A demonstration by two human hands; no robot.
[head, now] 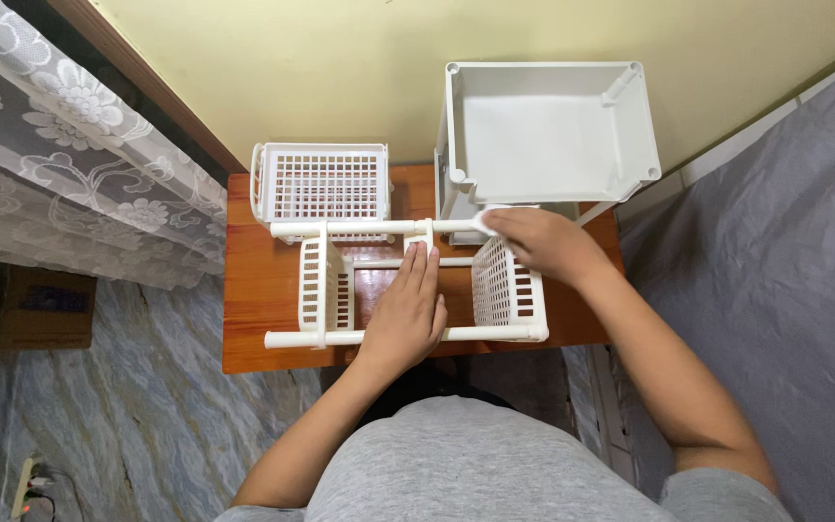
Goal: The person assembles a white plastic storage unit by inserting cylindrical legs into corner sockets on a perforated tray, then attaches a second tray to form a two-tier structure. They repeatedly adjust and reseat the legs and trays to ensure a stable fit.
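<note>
A white plastic rack frame (326, 290), made of tubes and two slotted side panels, lies on a small wooden table (253, 290). My left hand (408, 309) rests flat on the table inside the frame, fingertips touching a white connector (421, 232) on the far tube. My right hand (543, 242) grips the far tube's right end beside the right slotted panel (504, 290). A white lattice basket (321, 184) stands behind the frame on the left. A solid white tray (548, 126) stands raised at the back right.
A pale yellow wall runs behind the table. A lace curtain (60, 145) hangs at the left. Grey-blue sheeting (785, 251) covers the floor on the right, marbled flooring lies left. A power strip (26, 483) sits at the bottom left corner.
</note>
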